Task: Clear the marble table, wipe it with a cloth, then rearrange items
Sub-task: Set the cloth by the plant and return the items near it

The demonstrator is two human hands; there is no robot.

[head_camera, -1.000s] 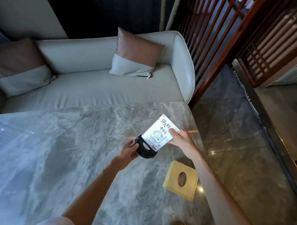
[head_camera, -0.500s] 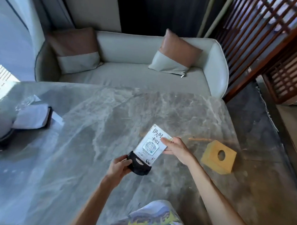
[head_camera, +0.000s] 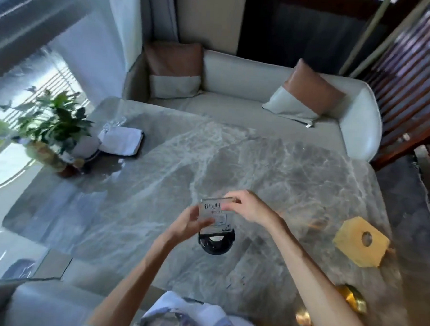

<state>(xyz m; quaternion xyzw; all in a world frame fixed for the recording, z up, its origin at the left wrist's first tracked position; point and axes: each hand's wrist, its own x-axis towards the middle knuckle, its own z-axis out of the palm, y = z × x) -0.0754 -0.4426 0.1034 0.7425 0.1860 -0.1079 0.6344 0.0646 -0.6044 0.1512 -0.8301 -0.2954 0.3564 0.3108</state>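
Note:
A clear acrylic sign (head_camera: 215,213) with printed characters and a black round base (head_camera: 216,241) stands upright near the front middle of the grey marble table (head_camera: 270,170). My left hand (head_camera: 190,223) grips its left edge. My right hand (head_camera: 247,207) pinches its top right corner. A folded white cloth (head_camera: 121,141) lies on a dark tray at the table's far left.
A yellow wooden block (head_camera: 362,242) with a round hole sits at the right edge. A potted plant (head_camera: 50,128) stands far left. A gold object (head_camera: 352,298) is at the front right. A pale sofa (head_camera: 236,99) with two cushions runs behind the table.
The sign has gone from tilted in the air to upright, with its base down at the table. My left hand shifted from the base to the panel's edge. The view swung left.

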